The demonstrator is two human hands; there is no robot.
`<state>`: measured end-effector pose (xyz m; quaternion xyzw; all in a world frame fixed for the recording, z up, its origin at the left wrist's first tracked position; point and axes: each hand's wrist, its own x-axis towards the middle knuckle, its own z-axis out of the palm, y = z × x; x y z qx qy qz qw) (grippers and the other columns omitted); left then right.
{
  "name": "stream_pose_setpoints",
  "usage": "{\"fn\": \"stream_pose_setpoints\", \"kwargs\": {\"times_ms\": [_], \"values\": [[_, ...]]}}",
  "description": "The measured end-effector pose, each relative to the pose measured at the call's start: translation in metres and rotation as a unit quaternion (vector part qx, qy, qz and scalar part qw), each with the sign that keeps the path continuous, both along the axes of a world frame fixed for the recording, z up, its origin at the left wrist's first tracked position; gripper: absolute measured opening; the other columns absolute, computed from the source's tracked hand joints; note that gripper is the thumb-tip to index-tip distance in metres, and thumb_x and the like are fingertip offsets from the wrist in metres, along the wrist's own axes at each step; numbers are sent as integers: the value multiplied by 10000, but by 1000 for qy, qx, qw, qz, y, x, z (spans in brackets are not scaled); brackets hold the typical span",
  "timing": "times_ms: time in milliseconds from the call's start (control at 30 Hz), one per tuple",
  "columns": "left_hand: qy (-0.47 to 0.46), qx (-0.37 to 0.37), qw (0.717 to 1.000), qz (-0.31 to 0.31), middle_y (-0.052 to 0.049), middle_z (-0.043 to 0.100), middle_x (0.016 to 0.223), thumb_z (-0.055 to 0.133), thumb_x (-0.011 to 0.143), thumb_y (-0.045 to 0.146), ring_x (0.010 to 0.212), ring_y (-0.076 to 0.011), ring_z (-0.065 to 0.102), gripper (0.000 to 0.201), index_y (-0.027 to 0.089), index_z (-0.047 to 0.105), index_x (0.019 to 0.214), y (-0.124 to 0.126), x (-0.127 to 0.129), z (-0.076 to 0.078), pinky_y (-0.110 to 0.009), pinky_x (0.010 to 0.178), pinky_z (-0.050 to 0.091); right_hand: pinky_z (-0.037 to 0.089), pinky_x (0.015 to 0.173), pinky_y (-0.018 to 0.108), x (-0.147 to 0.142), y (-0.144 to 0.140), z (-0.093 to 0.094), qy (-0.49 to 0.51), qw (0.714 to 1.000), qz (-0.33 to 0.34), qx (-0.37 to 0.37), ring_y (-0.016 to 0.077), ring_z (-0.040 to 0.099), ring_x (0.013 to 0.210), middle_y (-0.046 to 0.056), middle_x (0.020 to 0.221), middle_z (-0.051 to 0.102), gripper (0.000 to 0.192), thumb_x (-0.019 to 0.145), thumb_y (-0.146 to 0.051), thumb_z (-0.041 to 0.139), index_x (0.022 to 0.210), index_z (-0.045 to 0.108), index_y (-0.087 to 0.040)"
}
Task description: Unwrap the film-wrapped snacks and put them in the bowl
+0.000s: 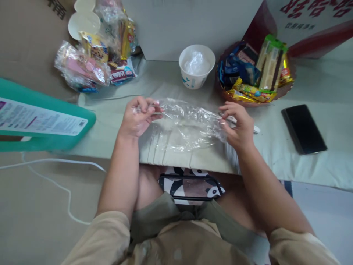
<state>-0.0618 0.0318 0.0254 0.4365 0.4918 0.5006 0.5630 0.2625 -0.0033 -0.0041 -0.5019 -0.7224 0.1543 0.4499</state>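
Observation:
A clear, crinkled plastic bag (pixel 185 123) is stretched between both hands above a flat cardboard sheet (pixel 193 158). My left hand (pixel 138 116) pinches the bag's left end with closed fingers. At the bag's right end, my right hand (pixel 237 125) grips the plastic. Just behind the bag stands a white paper cup (pixel 196 66) with crumpled clear plastic inside.
A brown basket (pixel 255 71) of wrapped snacks sits at the back right, a black phone (pixel 303 129) to the right. A pile of snack packets (pixel 96 55) lies back left, a teal box (pixel 41 119) at far left. A white cable (pixel 63 176) runs across the floor.

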Motion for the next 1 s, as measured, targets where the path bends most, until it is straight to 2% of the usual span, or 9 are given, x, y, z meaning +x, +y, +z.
{"fn": "stream_pose_setpoints", "kwargs": {"times_ms": [133,200,300,433,567,667,733,867,1000], "values": [[49,-45,995,-69,-19,771,998,897,698,344,823,-178,774,425,251,621,1008,-1,-5,-5,-275,684,638,554,649,329,-3,-8,-5,184,977,-5,-104,190,707,719,3,826,717,260,928,-449,660,891,473,-272],[92,-78,987,-103,-22,765,833,861,743,345,643,-147,737,376,210,645,1020,1,-5,-11,-224,569,585,457,484,265,-2,-9,-9,216,963,-15,-159,150,612,522,-50,645,624,287,895,-465,710,887,493,-278],[98,-62,990,-76,24,690,617,797,808,354,436,-102,624,260,206,660,972,4,-6,-15,-171,418,450,352,374,239,-2,-9,-10,241,952,-42,-182,119,500,390,-87,525,511,246,864,-439,747,890,562,-280],[29,-28,998,-52,35,678,607,807,782,356,413,-85,583,198,220,683,857,1,-10,-7,-177,419,442,402,393,241,-1,-10,-1,337,923,-32,-182,107,491,395,-83,533,529,200,856,-438,749,898,629,-284],[-15,-10,994,-108,-33,724,754,875,637,334,507,-95,610,252,179,684,581,-5,-17,4,-243,503,508,404,432,243,3,-12,5,421,886,-3,-195,111,523,461,-55,558,555,234,764,-406,796,702,621,-265],[14,7,989,-147,-66,744,782,842,610,304,653,-150,654,121,213,769,580,-3,-19,2,-283,602,529,424,492,281,8,-12,6,396,893,17,-211,143,580,566,0,645,624,209,705,-332,780,582,637,-241],[24,10,988,-154,-91,760,797,767,664,414,741,-187,670,205,220,808,611,2,-19,-4,-310,666,538,446,552,320,9,-11,4,368,905,6,-212,179,607,633,43,641,633,295,749,-435,715,539,668,-234],[127,4,990,-62,-92,739,718,603,833,583,731,-178,658,502,207,761,540,9,-12,-18,-310,693,522,422,550,331,7,-8,1,314,912,-92,-248,179,564,562,60,533,580,630,839,-721,567,439,585,-234],[206,71,976,27,-48,715,707,761,785,405,763,-171,674,292,188,721,593,10,-2,-21,-302,747,533,435,562,287,1,-9,2,234,940,-96,-228,141,547,589,9,627,610,382,764,-503,785,589,599,-220]]}}
